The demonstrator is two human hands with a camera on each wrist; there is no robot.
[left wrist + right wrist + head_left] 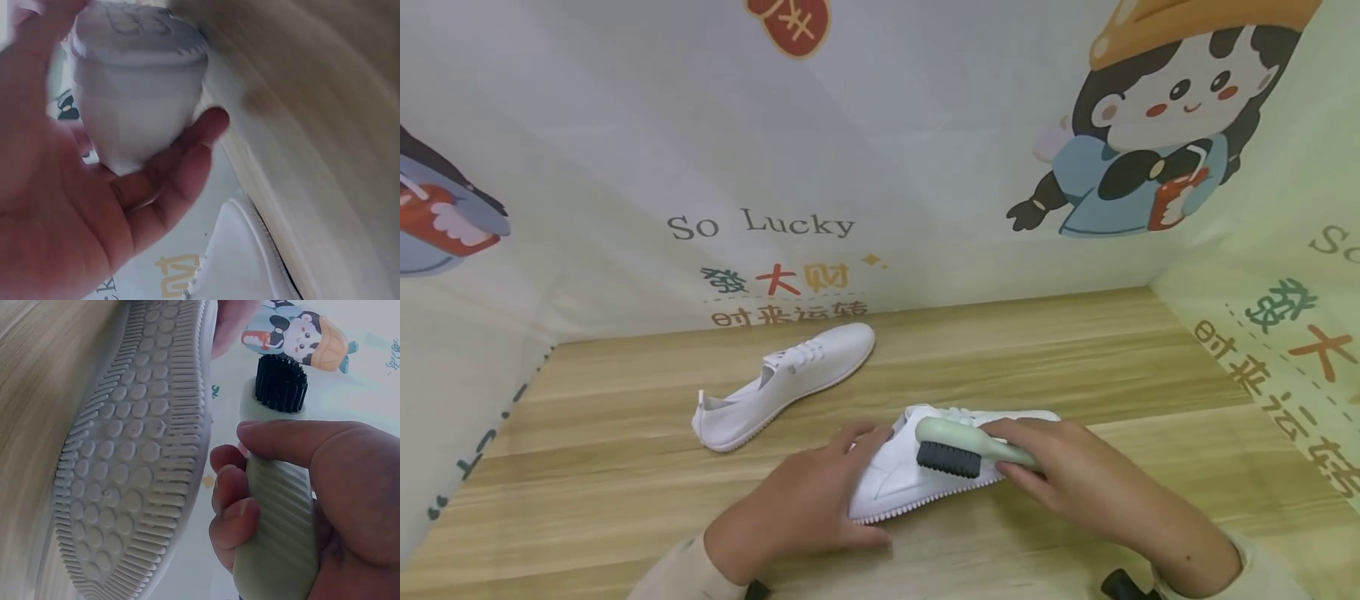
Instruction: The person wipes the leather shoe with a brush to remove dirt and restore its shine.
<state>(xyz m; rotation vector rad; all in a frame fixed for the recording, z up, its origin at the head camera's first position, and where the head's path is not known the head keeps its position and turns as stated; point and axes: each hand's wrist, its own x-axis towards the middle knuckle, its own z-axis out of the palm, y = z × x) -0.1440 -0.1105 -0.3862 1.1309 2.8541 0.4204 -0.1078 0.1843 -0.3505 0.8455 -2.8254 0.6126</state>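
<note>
A white lace-up shoe (891,471) is tilted over the table, its studded sole (128,453) turned toward the right wrist camera. My left hand (797,500) grips it around the heel (140,103), fingers curled on one side and thumb on the other. In my right hand (1075,471) is a pale green scrub brush (951,432), held by its ribbed handle (281,512). The brush's black bristles (949,459) appear in front of the shoe's side in the head view; whether they touch it I cannot tell.
A second white shoe (808,367) stands upright on the wood-grain table (625,400), behind and left of the held one. Printed cloth walls (925,167) close off the back and both sides.
</note>
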